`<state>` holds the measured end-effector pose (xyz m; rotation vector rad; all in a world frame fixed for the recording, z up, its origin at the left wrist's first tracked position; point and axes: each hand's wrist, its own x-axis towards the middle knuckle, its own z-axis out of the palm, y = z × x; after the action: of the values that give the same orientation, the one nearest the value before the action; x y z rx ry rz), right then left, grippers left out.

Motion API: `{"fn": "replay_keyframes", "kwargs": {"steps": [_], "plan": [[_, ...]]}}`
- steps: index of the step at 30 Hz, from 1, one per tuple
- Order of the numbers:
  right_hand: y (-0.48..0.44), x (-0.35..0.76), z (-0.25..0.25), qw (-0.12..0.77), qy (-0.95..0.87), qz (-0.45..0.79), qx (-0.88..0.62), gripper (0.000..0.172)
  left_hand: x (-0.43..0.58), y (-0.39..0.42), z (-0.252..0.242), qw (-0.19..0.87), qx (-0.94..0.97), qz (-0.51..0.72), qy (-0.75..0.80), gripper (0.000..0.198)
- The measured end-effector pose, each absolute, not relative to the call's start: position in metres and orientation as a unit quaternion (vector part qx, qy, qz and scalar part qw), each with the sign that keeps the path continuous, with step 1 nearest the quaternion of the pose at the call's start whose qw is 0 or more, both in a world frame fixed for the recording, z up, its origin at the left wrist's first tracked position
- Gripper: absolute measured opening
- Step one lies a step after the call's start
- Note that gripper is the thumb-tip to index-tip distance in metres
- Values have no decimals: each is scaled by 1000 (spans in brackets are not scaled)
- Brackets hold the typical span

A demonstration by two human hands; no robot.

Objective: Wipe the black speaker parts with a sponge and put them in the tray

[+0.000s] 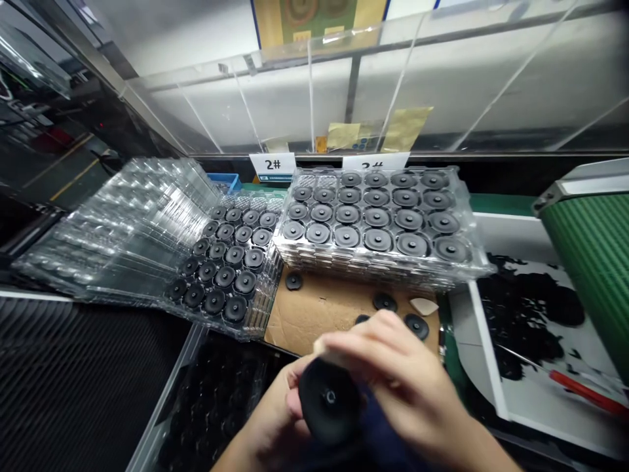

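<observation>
Close in front of me, a round black rubber disc (329, 401) with a small raised centre faces up and towards me. My left hand (282, 410) grips its left side, with the thumb and fingers around the edge. From the right, my right hand (400, 373) reaches over, its fingers bent and pressed at the disc's top rim; a pale covering shows on one fingertip. Part of the disc's right side is hidden by that hand. Just beyond lie loose black discs (417, 325) on a cardboard sheet (309, 314), beside a small white wedge-shaped piece (423, 306).
Stacked clear trays of black discs (377, 240) stand behind the cardboard. Another filled tray (225, 276) is to the left, beside nested clear trays (122, 223). At right, a white bin (491, 354) holds black scraps and a red-handled tool (584, 391), near a green ribbed belt (590, 242).
</observation>
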<state>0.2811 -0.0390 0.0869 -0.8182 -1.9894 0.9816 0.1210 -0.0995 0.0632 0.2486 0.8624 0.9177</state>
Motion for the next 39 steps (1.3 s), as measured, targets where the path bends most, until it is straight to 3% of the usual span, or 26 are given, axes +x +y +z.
{"fn": "replay_keyframes", "kwargs": {"steps": [3, 5, 8, 11, 21, 23, 26, 28, 32, 36, 39], "plan": [[-30, 300, 61, 346, -592, 560, -465, 18, 115, -99, 64, 828, 70, 456, 318, 51], [-35, 309, 38, 312, -417, 689, -504, 23, 113, -98, 64, 832, 67, 472, 283, 55], [-58, 310, 6, 279, -150, 837, -446, 33, 114, -93, 61, 831, 57, 482, 273, 55], [-78, 299, -13, 286, -31, 874, -392, 27, 116, -88, 58, 830, 40, 480, 281, 54], [-52, 289, -1, 328, -84, 833, -437, 23, 117, -68, 51, 824, 110, 463, 308, 51], [-46, 292, 2, 336, -111, 817, -455, 27, 116, -65, 48, 752, 252, 494, 357, 55], [-40, 297, 11, 355, -143, 786, -485, 29, 113, -60, 45, 565, 490, 492, 446, 86], [-38, 299, 19, 381, -186, 740, -522, 27, 112, -57, 45, 478, 564, 474, 479, 95], [-35, 300, 39, 425, -340, 610, -576, 19, 112, -50, 48, 460, 629, 414, 470, 98], [-28, 300, 57, 388, -445, 607, -532, 10, 111, -47, 50, 450, 665, 389, 451, 108], [-18, 302, 67, 285, -516, 661, -463, 9, 111, -48, 53, 493, 631, 391, 454, 103]]}}
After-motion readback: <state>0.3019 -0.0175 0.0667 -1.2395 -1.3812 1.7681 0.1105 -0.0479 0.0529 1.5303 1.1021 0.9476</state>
